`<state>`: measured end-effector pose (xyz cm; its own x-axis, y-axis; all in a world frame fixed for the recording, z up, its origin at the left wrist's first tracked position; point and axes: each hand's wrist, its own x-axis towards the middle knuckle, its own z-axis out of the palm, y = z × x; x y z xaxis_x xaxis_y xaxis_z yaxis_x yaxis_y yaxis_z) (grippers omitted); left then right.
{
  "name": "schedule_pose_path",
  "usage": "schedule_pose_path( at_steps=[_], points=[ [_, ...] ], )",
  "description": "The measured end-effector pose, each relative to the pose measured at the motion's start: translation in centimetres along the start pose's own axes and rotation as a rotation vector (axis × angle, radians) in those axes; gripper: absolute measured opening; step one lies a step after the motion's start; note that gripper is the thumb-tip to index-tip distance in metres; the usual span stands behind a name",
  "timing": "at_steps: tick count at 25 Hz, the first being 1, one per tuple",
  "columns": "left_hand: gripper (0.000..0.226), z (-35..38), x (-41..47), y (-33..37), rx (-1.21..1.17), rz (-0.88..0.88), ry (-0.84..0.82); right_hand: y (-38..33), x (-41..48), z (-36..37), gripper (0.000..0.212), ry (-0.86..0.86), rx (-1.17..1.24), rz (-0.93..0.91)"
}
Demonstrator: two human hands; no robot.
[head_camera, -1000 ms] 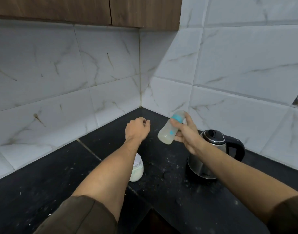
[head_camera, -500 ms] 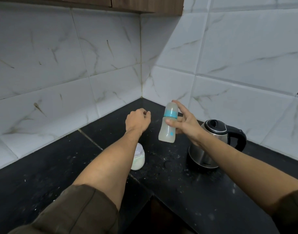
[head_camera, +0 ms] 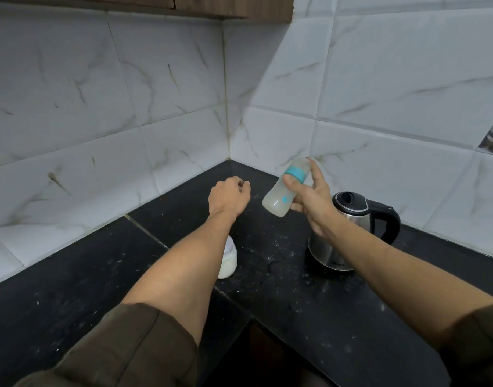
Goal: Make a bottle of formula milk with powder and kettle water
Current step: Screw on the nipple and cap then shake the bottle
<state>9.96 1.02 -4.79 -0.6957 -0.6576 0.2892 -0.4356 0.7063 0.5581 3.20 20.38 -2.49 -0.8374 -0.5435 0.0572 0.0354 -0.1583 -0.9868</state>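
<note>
The white marble-look wall tiles (head_camera: 156, 93) meet in a corner at 12 o'clock, and the black speckled stone counter (head_camera: 309, 317) fills the lower part of the view. A stainless steel kettle with black lid and handle (head_camera: 348, 227) stands on the counter, at 4 o'clock from the corner. The right hand (head_camera: 313, 199) is above the kettle and pinches a translucent baby bottle with a teal ring and cloudy whitish liquid (head_camera: 284, 191). The bottle is in the air over the counter, tilted, its cap toward 1 o'clock. At 9 o'clock from the bottle, the left hand (head_camera: 228, 195) has its fingers curled into a fist, with nothing visible in it. A small white round jar (head_camera: 228, 261) stands at 6 o'clock from this hand, partly hidden by the forearm.
</note>
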Motion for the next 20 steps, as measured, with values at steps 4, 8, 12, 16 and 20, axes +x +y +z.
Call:
schedule_pose_path(
  at_steps=[4, 8, 12, 16, 20],
  points=[
    [0.035, 0.1, 0.1, 0.1, 0.012, 0.011, -0.006, -0.2, -0.9, -0.5, 0.070, -0.320, -0.288, 0.114],
    [0.036, -0.1, 0.2, -0.3, 0.004, 0.010, -0.006, 0.6, -0.2, -1.2, 0.058, -0.121, -0.155, 0.169],
    [0.036, -0.2, 0.4, -0.7, 0.004, -0.006, -0.007, 1.3, 0.6, -0.9, 0.045, 0.040, 0.004, 0.413],
    [0.035, 0.0, 0.3, -0.1, -0.007, 0.007, -0.009, 0.8, 0.3, -0.4, 0.041, -0.166, -0.135, 0.457],
    [0.035, -0.2, 0.4, -0.3, -0.006, 0.001, 0.000, 1.0, 0.9, -0.4, 0.040, -0.024, -0.075, 0.506]
  ],
)
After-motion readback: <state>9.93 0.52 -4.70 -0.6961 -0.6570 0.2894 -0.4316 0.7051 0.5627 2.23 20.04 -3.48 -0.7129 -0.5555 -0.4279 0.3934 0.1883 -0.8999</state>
